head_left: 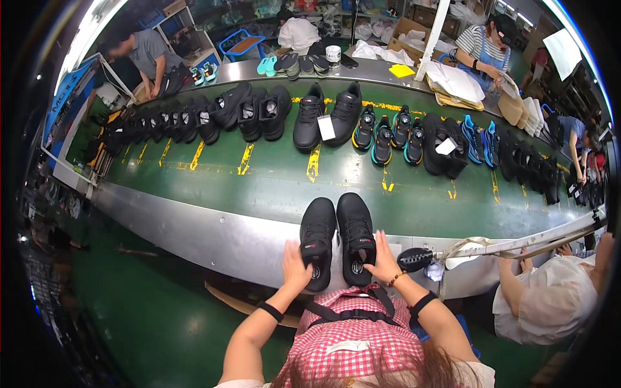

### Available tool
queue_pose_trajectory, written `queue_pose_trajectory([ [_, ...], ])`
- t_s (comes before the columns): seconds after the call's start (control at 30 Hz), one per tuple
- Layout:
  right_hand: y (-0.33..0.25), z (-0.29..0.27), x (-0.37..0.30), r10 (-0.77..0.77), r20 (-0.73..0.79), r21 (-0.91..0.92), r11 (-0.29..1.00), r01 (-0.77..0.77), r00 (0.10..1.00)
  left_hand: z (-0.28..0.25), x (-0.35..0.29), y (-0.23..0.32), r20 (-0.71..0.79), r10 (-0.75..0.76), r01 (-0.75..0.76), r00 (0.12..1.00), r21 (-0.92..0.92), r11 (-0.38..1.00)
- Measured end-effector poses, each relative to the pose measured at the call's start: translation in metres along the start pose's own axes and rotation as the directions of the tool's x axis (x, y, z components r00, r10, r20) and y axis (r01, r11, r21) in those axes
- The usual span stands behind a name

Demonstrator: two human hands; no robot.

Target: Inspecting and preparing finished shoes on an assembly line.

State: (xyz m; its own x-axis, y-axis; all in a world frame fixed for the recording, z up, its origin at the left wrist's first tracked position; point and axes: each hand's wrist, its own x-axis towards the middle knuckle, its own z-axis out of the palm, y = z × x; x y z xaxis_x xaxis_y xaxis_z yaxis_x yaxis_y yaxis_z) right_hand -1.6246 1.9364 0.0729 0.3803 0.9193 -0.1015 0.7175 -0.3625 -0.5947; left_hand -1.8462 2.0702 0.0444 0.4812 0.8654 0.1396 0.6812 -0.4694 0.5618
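A pair of black lace-up shoes lies side by side, toes pointing away from me, across the steel edge of the line. My left hand holds the left black shoe near its heel, its thumb at the collar opening. Around the heel of the right black shoe is my right hand, the thumb reaching into the opening. Round printed insoles show inside both. Ahead on the green belt stands a larger black pair with a white tag hanging between the shoes.
Rows of shoes line the green belt, including small black-and-teal shoes and blue shoes. A black brush lies right of my hand, below a white metal bar. A co-worker sits close on my right; others work across the belt.
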Motion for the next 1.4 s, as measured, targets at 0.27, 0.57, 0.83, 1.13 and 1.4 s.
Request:
queue_pose_trajectory([
  [0.27, 0.025, 0.038, 0.007, 0.295, 0.226, 0.569, 0.733, -0.372, 0.928, 0.016, -0.012, -0.042, 0.686, -0.392, 0.781, 0.613, -0.603, 0.165],
  [0.57, 0.033, 0.012, 0.013, 0.247, 0.512, 0.801, 0.207, -0.561, 0.822, -0.04, 0.0, -0.036, 0.792, -0.196, 0.79, 0.578, -0.604, -0.108],
  [0.83, 0.015, -0.005, 0.042, 0.242, 0.285, 0.909, 0.238, -0.342, 0.927, -0.055, -0.002, -0.006, 0.715, -0.242, 0.678, 0.655, -0.699, -0.227],
  [1.13, 0.022, -0.013, 0.037, -0.112, -0.285, 0.301, 0.933, 0.2, 0.952, -0.097, -0.032, 0.004, 0.584, -0.321, 0.596, 0.746, -0.8, -0.071],
  [1.4, 0.02, -0.003, 0.029, 0.168, 0.066, 0.843, 0.518, -0.145, 0.984, -0.116, -0.042, -0.001, 0.532, -0.364, 0.567, 0.764, -0.824, -0.015],
])
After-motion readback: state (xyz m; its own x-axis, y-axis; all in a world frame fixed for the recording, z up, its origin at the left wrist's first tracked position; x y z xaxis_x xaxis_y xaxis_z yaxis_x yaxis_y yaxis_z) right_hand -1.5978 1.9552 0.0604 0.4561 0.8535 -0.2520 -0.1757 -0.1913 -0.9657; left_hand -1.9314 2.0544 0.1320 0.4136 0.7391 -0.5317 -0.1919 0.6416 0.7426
